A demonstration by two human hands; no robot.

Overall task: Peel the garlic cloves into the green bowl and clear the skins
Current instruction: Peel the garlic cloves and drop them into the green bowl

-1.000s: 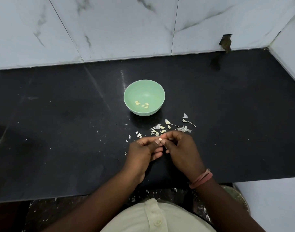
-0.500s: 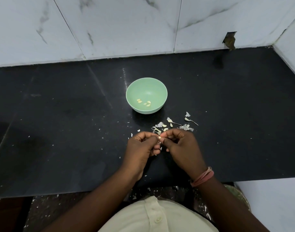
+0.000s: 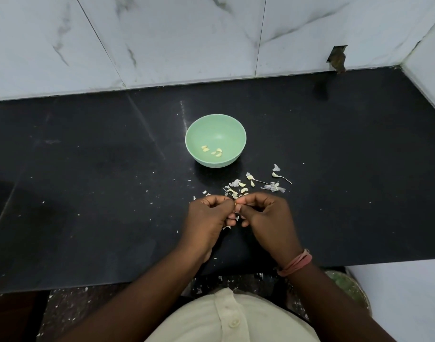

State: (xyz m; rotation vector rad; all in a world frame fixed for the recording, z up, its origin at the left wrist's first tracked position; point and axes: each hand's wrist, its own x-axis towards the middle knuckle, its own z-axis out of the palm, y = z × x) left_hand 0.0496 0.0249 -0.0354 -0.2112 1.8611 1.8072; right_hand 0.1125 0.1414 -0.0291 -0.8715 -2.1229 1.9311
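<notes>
Garlic clove is barely visible from where I'm watching, just a tiny pale-yellow sliver poking out where the two sets of fingertips meet, above the black counter and a bit nearer me than the bowl. Left hand has its fingers curled in and pinches the clove from its side, right hand does the same from the other side, thumb and forefinger tight on it. So both hands are clamped on that one little clove, knuckles nearly touching each other.

Green bowl sits upright on the counter just beyond the hands, and I count a handful of peeled cloves lying in the bottom, off toward the near side. Between the bowl and the hands, and spreading to the right, there's a scatter of papery skins, some with thin stems sticking out. Smaller white flecks are sprinkled across the counter around the hands and a few on the floor below the counter edge.

Right wrist has a pinkish band on it. White marble-look tiles run along the back of the counter.
</notes>
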